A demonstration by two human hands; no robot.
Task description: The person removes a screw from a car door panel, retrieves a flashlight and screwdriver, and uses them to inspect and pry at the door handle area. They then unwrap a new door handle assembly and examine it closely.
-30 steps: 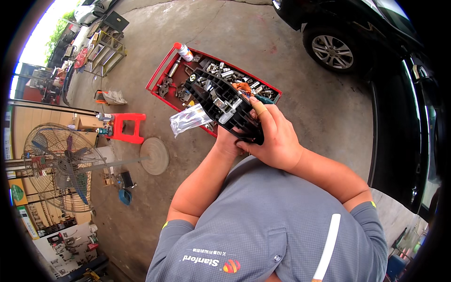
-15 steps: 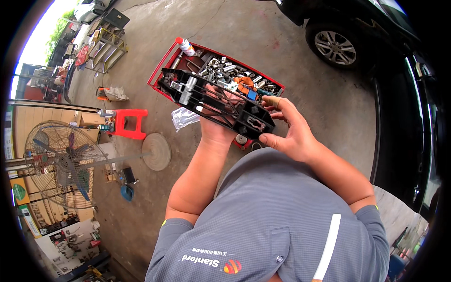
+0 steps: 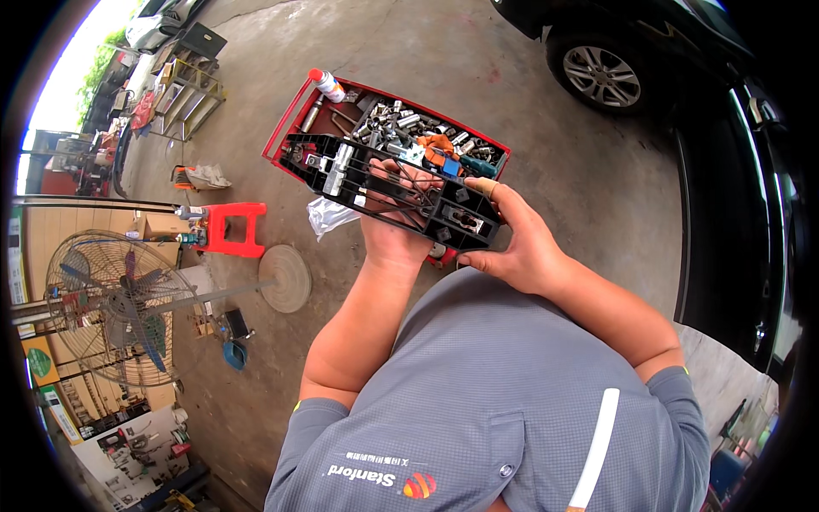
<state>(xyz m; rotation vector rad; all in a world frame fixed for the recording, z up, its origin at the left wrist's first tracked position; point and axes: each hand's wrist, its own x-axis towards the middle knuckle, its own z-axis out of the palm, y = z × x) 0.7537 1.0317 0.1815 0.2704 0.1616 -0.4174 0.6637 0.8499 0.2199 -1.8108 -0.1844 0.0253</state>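
A long black plastic frame (image 3: 440, 213), ribbed and open in the middle, is held in front of my body above a red tray. A silver metal cylinder (image 3: 339, 171) sits across its far left part. My left hand (image 3: 391, 232) supports the frame from below, and its fingers show through the openings. Around the near right end curls my right hand (image 3: 522, 243), thumb at the lower edge and forefinger at the upper. A metal fitting (image 3: 467, 220) lies in a recess at that end. The frame hides part of my left palm.
Beyond the frame, the red tray (image 3: 277, 128) holds sockets (image 3: 401, 119), an orange cloth (image 3: 438, 147) and a spray can (image 3: 328, 84). A plastic bag (image 3: 328, 217) lies beside it. Left are a red stool (image 3: 254, 230) and standing fan (image 3: 124, 299); right, a black car (image 3: 725, 213).
The right hand has shifted slightly left and closed more tightly around the frame's near end. The frame's far end has dipped a little lower in view.
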